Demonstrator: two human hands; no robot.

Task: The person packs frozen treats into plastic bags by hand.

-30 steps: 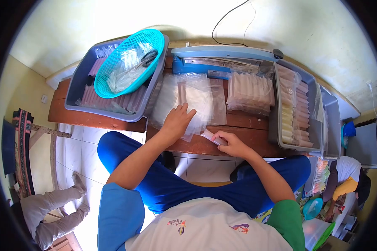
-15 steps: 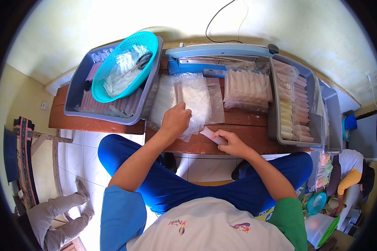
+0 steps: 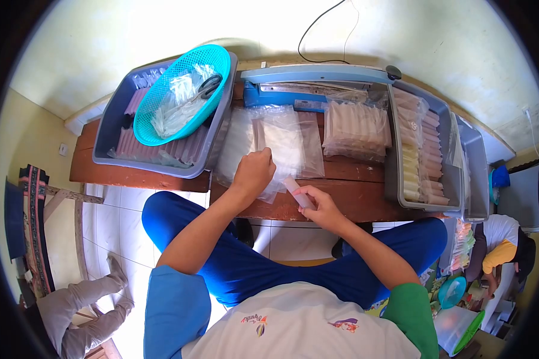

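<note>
Over the stack of clear plastic bags (image 3: pixel 284 134) on the brown wooden table, my left hand (image 3: pixel 254 172) has its fingers curled together at the top bag; what they pinch is too small to make out. My right hand (image 3: pixel 318 207) grips the lower part of a pale pink filled tube (image 3: pixel 296 190), whose far end points up and left, next to the bags' lower right corner. Right of the bags lies a packed bundle of pinkish tubes (image 3: pixel 357 128). Behind them stands a blue sealer with a long arm (image 3: pixel 323 74).
A grey tub (image 3: pixel 156 168) at left holds packed tubes and a turquoise basket (image 3: pixel 141 124) with plastic and scissors (image 3: pixel 209 87). Grey trays (image 3: pixel 395 179) of tubes stand at right. One person's legs (image 3: pixel 87 305) show lower left; another person (image 3: pixel 502 242) bends at lower right.
The tube in my right hand has lifted and tilted more upright, moving slightly left. My left hand's fingers, spread a second ago, are now curled together over the bags.
</note>
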